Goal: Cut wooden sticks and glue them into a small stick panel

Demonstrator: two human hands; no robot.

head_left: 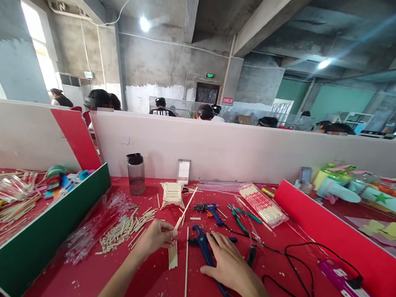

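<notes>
My left hand (pixel 159 238) is closed in a pinch on a thin wooden stick (pixel 188 207), which slants up and away to the right. Just below those fingers, a row of short cut sticks (pixel 173 257) lies side by side on the table. A long loose stick (pixel 185 275) lies between my hands. My right hand (pixel 225 259), fingers spread, rests on or just over a blue-handled cutter (pixel 204 249); it does not grip it. Beyond my left hand stands a small structure made of sticks (pixel 172 195).
A blue glue gun (pixel 211 212), green-handled pliers (pixel 241 218) and packaged sticks (pixel 264 205) lie at the right, by a purple power strip (pixel 347 284) and black cable. At left are cut pieces (pixel 122 234), plastic wrappers (pixel 92 231), a water bottle (pixel 136 174) and a green divider (pixel 45 232).
</notes>
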